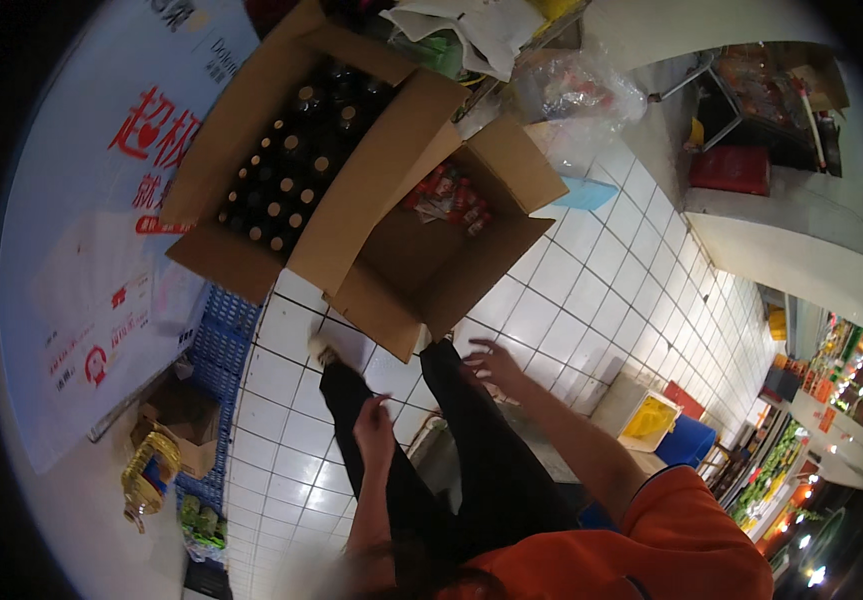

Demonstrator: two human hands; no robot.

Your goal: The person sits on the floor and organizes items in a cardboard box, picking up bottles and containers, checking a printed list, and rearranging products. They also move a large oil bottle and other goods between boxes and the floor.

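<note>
Both my hands hang above my knees, touching neither of the boxes in front of me. My left hand (pixel 374 429) is loosely curled, and whether its fingers are apart cannot be made out. My right hand (pixel 493 366) has its fingers spread and holds nothing. Just beyond it stands an open cardboard box (pixel 431 262) with small red-labelled bottles (pixel 454 196) bunched at its far end. Against that box, farther left, a larger open cardboard box (pixel 229 157) is packed with dark bottles (pixel 300 165) with pale round caps.
A printed white and blue panel (pixel 93 262) rises at the left, beside blue plastic crates (pixel 225 330). A bottle of yellow oil (pixel 150 476) lies lower left. Clear plastic wrap (pixel 574 94) is heaped beyond the boxes. A bin with a yellow liner (pixel 645 416) stands right on the tiled floor.
</note>
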